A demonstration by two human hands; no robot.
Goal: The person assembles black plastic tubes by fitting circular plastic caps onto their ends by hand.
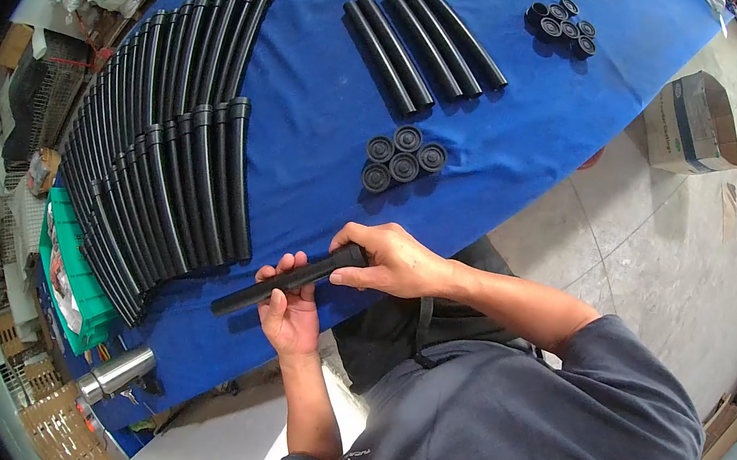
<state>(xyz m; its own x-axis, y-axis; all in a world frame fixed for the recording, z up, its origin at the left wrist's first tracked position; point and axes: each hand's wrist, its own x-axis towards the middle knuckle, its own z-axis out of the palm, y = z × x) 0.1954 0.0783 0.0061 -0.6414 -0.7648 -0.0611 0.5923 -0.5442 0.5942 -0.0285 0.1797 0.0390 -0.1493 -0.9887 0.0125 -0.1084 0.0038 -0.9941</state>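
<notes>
A black tube lies slantwise across my hands above the near edge of the blue-covered table. My left hand supports its middle from below, palm up, with the fingers and thumb around it. At the upper right end, my right hand grips a thicker black end cap, partly hidden by the fingers. Just beyond my hands sits a small group of round black caps. Several loose black tubes lie side by side farther back on the cloth.
Overlapping rows of capped black tubes cover the table's left side. More black caps lie at the back. A green crate and a metal cylinder are at lower left. A cardboard box stands on the floor at right.
</notes>
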